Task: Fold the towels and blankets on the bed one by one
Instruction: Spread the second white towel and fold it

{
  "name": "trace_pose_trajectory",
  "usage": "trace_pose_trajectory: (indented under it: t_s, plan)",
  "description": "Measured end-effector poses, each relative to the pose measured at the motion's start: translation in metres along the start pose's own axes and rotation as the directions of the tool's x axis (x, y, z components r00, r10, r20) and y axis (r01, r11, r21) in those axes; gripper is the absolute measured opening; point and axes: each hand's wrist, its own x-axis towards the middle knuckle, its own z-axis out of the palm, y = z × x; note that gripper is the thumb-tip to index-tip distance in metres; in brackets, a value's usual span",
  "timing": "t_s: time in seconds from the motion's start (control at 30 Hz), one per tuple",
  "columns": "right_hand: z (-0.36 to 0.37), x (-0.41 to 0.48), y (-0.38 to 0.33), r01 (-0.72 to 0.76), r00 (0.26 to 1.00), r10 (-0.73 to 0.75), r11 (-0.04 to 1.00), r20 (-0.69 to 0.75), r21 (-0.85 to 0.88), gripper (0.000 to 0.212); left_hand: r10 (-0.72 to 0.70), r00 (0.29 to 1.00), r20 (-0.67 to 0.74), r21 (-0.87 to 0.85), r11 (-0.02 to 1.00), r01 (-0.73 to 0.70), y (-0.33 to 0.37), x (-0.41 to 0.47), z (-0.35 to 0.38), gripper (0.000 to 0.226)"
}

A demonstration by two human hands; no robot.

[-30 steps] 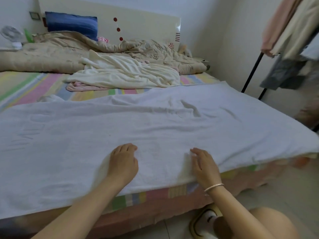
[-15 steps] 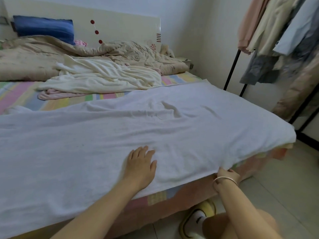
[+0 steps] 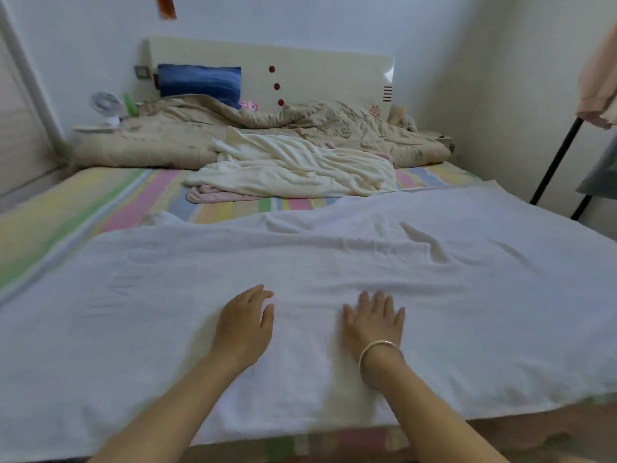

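big white towel (image 3: 467, 295) lies spread flat across the near part of the bed (image 3: 110, 208), w/ its near edge hanging over the bed's front side & a few creases toward the far right. both hands are on top of it, near the front edge, approx mid-width. left hand (image 3: 245, 324) lies palm down on the cloth, fingers together & only slightly bent, thumb out to the side; it grips nothing. right hand (image 3: 374, 324) is just beside it, not touching it, palm down too, fingers straight & fanned apart, pressing flat on the towel w/o holding any of it. a metal bangle (image 3: 380, 357) sits on the right wrist.

further back, apart from the white towel, a cream blanket (image 3: 293, 168) lies crumpled on the bed, w/ a pink cloth (image 3: 213, 195) poking out under its near left edge. behind that a beige quilt (image 3: 160, 145) is bunched across the head of the bed, against the headboard (image 3: 327, 75). a blue pillow (image 3: 200, 81) leans on the headboard above the quilt. left of the bed's head: small white fan (image 3: 105, 105) & a green bottle (image 3: 130, 105). at the right edge a black clothes rack (image 3: 557, 158) stands by the wall w/ a pink garment (image 3: 597, 78) hanging on it.
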Motion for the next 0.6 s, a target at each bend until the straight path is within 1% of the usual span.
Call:
trace_pose_trajectory:
  t_s: [0.07,0.13,0.23,0.27,0.33,0.37,0.4,0.43,0.5,0.53,0.57,0.6]
  plan:
    - [0.02,0.005,-0.071,0.135,0.989,-0.134,0.991,0.066,-0.013,0.065,-0.093,0.994,-0.056,0.021,0.995,0.095,-0.048,0.005,-0.028,0.034]
    - [0.039,0.006,-0.142,0.295,0.948,-0.293,0.955,0.129,-0.002,0.067,-0.17,0.979,-0.113,0.035,0.984,0.175,-0.095,0.015,-0.056,0.034]
    - [0.064,0.004,-0.23,0.524,0.836,-0.515,0.852,0.188,0.007,0.068,-0.252,0.95,-0.184,0.047,0.963,0.265,-0.155,0.033,-0.091,0.035]
    - [0.072,0.007,-0.26,0.594,0.786,-0.585,0.804,0.201,0.018,0.068,-0.278,0.937,-0.21,0.054,0.954,0.295,-0.179,0.042,-0.102,0.035]
    - [0.077,0.019,-0.302,0.706,0.689,-0.706,0.705,0.163,0.068,0.065,-0.309,0.918,-0.248,0.066,0.94,0.334,-0.21,0.059,-0.121,0.035]
    - [0.076,0.031,-0.324,0.747,0.65,-0.754,0.657,0.094,0.102,0.068,-0.324,0.908,-0.266,0.065,0.933,0.353,-0.226,0.072,-0.131,0.035]
    - [0.073,0.045,-0.34,0.768,0.634,-0.774,0.627,-0.01,0.131,0.072,-0.331,0.9,-0.284,0.062,0.93,0.362,-0.237,0.083,-0.139,0.034]
    - [0.069,0.063,-0.36,0.779,0.625,-0.771,0.607,-0.122,0.158,0.073,-0.339,0.889,-0.307,0.056,0.926,0.372,-0.251,0.099,-0.147,0.033]
    - [0.061,0.103,-0.397,0.78,0.625,-0.715,0.588,-0.312,0.215,0.058,-0.354,0.864,-0.359,0.04,0.919,0.393,-0.273,0.129,-0.162,0.031]
    - [0.055,0.122,-0.413,0.751,0.66,-0.685,0.618,-0.309,0.235,0.05,-0.374,0.849,-0.374,0.024,0.911,0.412,-0.28,0.143,-0.169,0.03]
    - [0.051,0.143,-0.431,0.702,0.712,-0.663,0.669,-0.232,0.244,0.044,-0.405,0.835,-0.373,0.007,0.898,0.439,-0.291,0.157,-0.175,0.029]
    - [0.047,0.167,-0.447,0.64,0.764,-0.638,0.73,-0.095,0.24,0.04,-0.443,0.827,-0.347,-0.001,0.882,0.472,-0.302,0.17,-0.179,0.027]
